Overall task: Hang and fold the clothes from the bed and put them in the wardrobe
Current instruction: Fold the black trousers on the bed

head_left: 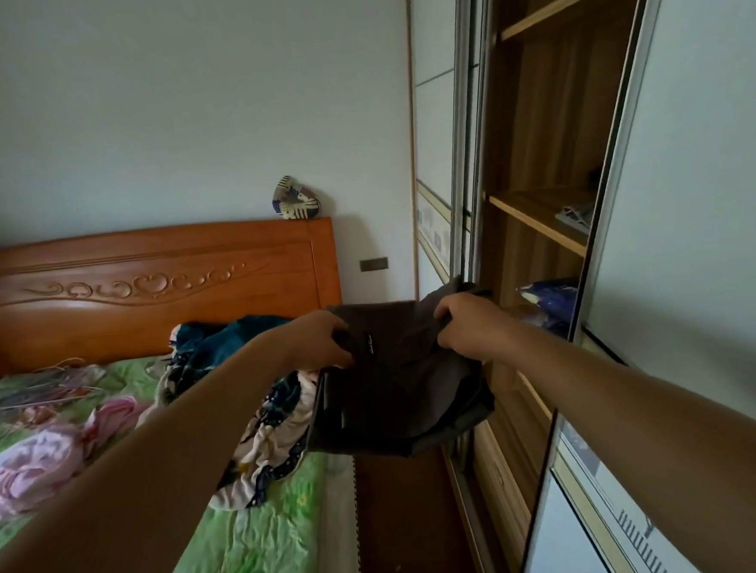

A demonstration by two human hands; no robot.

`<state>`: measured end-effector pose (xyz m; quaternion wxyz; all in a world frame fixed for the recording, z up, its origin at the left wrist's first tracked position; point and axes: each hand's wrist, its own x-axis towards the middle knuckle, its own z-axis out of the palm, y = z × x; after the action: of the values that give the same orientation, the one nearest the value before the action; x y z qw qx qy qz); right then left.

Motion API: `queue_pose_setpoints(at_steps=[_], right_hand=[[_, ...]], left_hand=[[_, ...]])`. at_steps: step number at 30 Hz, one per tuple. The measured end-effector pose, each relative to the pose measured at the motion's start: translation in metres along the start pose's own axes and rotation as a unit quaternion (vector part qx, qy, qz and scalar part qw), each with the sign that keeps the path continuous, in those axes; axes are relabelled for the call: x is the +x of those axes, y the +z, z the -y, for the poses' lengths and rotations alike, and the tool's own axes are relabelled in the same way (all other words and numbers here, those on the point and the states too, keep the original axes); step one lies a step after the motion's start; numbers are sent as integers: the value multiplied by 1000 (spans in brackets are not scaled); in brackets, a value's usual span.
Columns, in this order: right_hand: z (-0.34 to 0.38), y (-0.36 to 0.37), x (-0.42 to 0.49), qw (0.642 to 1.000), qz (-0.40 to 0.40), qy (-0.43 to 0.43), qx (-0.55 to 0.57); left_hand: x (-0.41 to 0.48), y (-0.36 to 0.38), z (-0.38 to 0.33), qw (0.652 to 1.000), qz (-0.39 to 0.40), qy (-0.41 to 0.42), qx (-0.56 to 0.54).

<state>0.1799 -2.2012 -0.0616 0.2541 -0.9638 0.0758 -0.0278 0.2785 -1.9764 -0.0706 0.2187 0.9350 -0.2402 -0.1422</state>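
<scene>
Fingers of the left hand (322,341) and right hand (464,325) gripped the top edge of the dark brown garment (397,392), seemingly soft, light and limp, best held at both corners.

Dim, even daylight with a greenish cast; soft focus, and wide-angle bending at the edges.

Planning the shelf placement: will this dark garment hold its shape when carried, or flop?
Probably floppy: the dark garment sags below where the left hand and right hand grip its top edge. Likely light, as finger grips alone carry it. Its lower layers hang loose, so it may unfold unless supported underneath.
</scene>
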Motion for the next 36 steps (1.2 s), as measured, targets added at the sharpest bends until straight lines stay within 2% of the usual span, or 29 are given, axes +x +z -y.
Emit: queue_pose_setpoints(at_steps=[7,20,25,30,36], right_hand=[[1,-31,86,1000,-26,16,6],[-32,-98,289,984,-140,102,-37],[-59,-121,311,967,-172,166,-87],[-82,-147,298,957,-202,197,-73],[-109,-181,286,926,-253,277,-45]], left_hand=[[87,-38,-3,1000,-7,17,-25],[343,-137,-39,986,7,165,24],[401,-140,-76,975,21,220,32],[424,-133,-119,960,32,279,7],[463,-127,-178,931,88,354,-25]])
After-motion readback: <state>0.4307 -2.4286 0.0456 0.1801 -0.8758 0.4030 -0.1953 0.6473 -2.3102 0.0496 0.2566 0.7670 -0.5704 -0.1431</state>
